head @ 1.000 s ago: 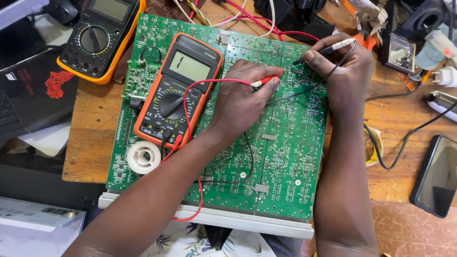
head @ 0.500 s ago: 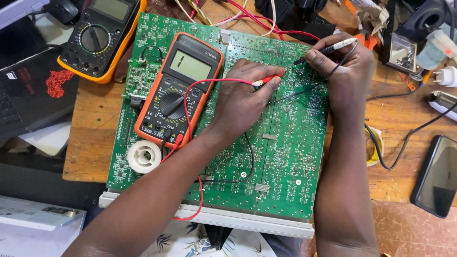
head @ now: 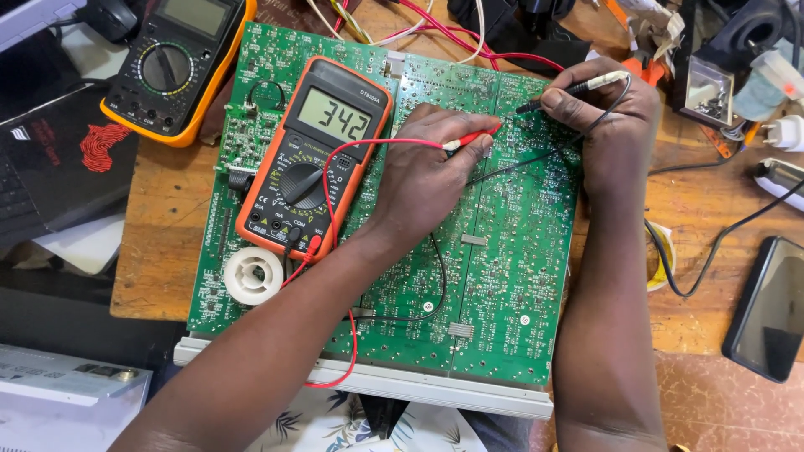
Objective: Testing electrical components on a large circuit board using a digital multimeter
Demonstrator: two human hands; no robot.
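You're pinching the slim red probe (head: 471, 139) in your left hand (head: 427, 180), fingers closed on it, its tip pressing down on the big green circuit board (head: 502, 276) near the board's far edge. Your right hand (head: 607, 125) is gripping the black probe (head: 578, 86) the same way, slanting its tip down onto the board's far right corner. The two probe tips are sitting near each other, not touching.

The board is looking densely packed with tiny solder points and pale tracks, and it's covering most of the wooden tabletop (head: 159, 243), its near edge resting on a white strip (head: 419, 385). The orange-cased multimeter with a grey screen (head: 314, 159) is lying on the board's left half, screen lit with digits, and its red lead (head: 352, 335) is looping across the board to the near edge. A white solder spool (head: 254, 274) is sitting just beside the meter's near end.

Room is tight: a second yellow-cased meter (head: 172, 67) is crowding the tabletop's far left corner, tangled cables are running along the far edge, and a black phone (head: 770, 310) is lying near the right edge. Bare wood is showing left of the board.
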